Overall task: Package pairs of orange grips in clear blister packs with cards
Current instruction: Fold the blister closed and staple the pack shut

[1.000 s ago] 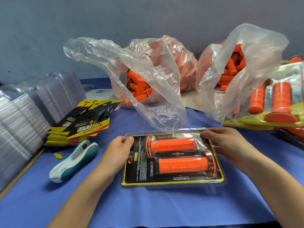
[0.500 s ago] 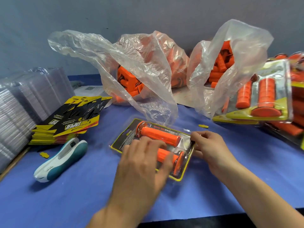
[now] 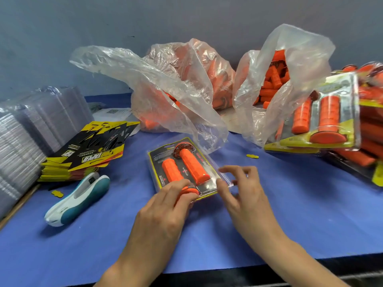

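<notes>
Fairly bright, even light from above. Soft shadows lie under the tool (image 3: 76, 198). Glare streaks the bags (image 3: 165, 83) and blister stacks (image 3: 18, 146). The right hand (image 3: 248, 199) is motion-blurred. Wide-angle bending stretches and softens the edges.

The clear blister pack (image 3: 154, 162) of two orange grips (image 3: 193, 166) has turned from crosswise to lengthwise; the left hand (image 3: 163, 210) has moved onto its near end, the right hand (image 3: 246, 195) to its near-right corner.

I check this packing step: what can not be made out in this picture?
Head view.
Hidden under left hand: near end of shorter orange rubber grip.
Blurred by motion: right hand, hold unclear.
Too small: print on black-yellow card inside clear plastic blister pack.
Cut by right edge: stacked finished packs.
</notes>
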